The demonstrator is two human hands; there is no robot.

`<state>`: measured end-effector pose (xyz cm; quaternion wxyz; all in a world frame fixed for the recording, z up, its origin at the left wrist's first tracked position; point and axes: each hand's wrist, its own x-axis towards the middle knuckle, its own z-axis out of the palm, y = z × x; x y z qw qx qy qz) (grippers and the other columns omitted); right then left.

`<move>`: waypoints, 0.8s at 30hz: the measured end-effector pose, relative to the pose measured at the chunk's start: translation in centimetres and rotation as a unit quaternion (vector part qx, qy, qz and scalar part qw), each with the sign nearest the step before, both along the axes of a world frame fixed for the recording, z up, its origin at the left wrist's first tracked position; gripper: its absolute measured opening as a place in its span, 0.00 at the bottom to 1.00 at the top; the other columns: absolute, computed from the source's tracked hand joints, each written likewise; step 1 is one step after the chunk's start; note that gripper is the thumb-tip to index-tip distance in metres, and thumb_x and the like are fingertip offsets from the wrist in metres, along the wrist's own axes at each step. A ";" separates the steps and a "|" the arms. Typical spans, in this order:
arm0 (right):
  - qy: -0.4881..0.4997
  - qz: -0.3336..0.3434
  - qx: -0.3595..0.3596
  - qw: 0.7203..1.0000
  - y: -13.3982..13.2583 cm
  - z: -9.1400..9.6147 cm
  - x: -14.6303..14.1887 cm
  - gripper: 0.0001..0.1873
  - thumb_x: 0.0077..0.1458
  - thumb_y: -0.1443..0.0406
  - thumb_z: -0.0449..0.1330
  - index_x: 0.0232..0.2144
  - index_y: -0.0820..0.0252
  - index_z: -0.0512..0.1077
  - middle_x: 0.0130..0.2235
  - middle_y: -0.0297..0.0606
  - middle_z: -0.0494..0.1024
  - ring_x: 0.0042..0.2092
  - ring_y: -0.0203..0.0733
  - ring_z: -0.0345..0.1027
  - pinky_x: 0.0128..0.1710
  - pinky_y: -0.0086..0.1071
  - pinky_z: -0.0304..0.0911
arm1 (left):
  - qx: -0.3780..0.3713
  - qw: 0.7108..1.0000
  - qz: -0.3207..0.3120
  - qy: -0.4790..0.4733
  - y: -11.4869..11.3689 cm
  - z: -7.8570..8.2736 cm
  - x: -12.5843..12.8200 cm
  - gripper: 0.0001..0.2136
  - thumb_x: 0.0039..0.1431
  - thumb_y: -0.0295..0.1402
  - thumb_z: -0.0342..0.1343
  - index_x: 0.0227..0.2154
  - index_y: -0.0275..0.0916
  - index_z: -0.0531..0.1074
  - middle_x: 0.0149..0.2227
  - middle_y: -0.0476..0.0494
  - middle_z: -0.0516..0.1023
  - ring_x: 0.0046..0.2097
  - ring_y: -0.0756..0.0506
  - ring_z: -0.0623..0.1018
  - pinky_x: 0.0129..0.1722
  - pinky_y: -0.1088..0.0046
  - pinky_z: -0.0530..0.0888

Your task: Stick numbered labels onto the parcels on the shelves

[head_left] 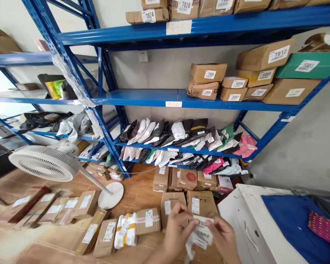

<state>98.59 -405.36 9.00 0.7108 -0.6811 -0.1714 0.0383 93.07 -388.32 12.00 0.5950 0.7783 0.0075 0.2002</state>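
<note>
Between my two hands is a strip of white printed labels (202,234), with part of it hanging down toward the bottom edge. My left hand (177,229) pinches its upper left side between thumb and finger. At the upper right side, my right hand (222,233) grips the strip the same way. Dark numbers and barcodes show on the labels, slightly blurred. Just beyond my hands, cardboard boxes with white labels stand on the floor, among them a tall brown box (200,200) and another brown box (169,201).
A blue shelf rack (143,98) holds numbered boxes above and rows of bagged parcels (178,130) below. A white fan (44,163) stands at left. Several parcels line the floor, including a white-wrapped one (125,231). At right is a white cabinet (246,216) with blue cloth (294,227).
</note>
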 end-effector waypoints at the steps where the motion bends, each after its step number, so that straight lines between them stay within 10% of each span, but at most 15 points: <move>1: 0.011 -0.027 -0.001 1.000 -0.2 -0.3 0.3 0.19 0.49 0.58 0.65 0.16 0.57 0.63 0.23 0.35 0.68 0.26 0.40 0.61 0.25 0.31 0.59 | -0.021 0.999 -0.046 0.004 0.0 0.3 1.1 0.07 0.54 0.39 0.61 0.32 0.43 0.80 0.35 0.39 0.75 0.38 0.44 0.75 0.38 0.69 0.71; 7: 0.105 -0.125 -0.004 0.987 -0.2 -1.8 4.2 0.15 0.44 0.54 0.68 0.29 0.57 0.75 0.29 0.40 0.77 0.30 0.45 0.70 0.30 0.34 0.67 | -0.121 0.984 -0.110 0.069 -0.1 0.1 8.0 0.10 0.56 0.39 0.59 0.29 0.38 0.79 0.28 0.42 0.79 0.31 0.47 0.75 0.31 0.73 0.69; 14: 0.069 -0.043 -0.028 0.996 3.3 -2.4 12.3 0.19 0.49 0.51 0.65 0.35 0.60 0.76 0.33 0.42 0.79 0.33 0.45 0.71 0.33 0.33 0.66 | -0.001 0.998 -0.058 0.017 2.6 -0.7 13.2 0.10 0.61 0.38 0.53 0.33 0.40 0.77 0.33 0.42 0.80 0.36 0.45 0.78 0.39 0.72 0.69; 19: 0.040 -0.039 -0.029 0.998 5.3 -2.1 16.0 0.19 0.49 0.51 0.65 0.35 0.60 0.76 0.34 0.41 0.79 0.34 0.45 0.71 0.34 0.34 0.67 | 0.095 0.994 -0.054 0.008 7.9 -1.0 17.5 0.13 0.64 0.39 0.48 0.35 0.42 0.77 0.32 0.42 0.79 0.36 0.43 0.76 0.39 0.69 0.68; 24: 0.109 -0.085 0.001 0.990 4.7 -4.6 18.6 0.19 0.50 0.50 0.63 0.35 0.59 0.75 0.32 0.40 0.79 0.31 0.44 0.70 0.31 0.33 0.66 | 0.245 0.969 0.033 0.017 16.3 0.1 29.9 0.14 0.60 0.33 0.50 0.46 0.40 0.74 0.49 0.36 0.72 0.53 0.37 0.67 0.56 0.61 0.61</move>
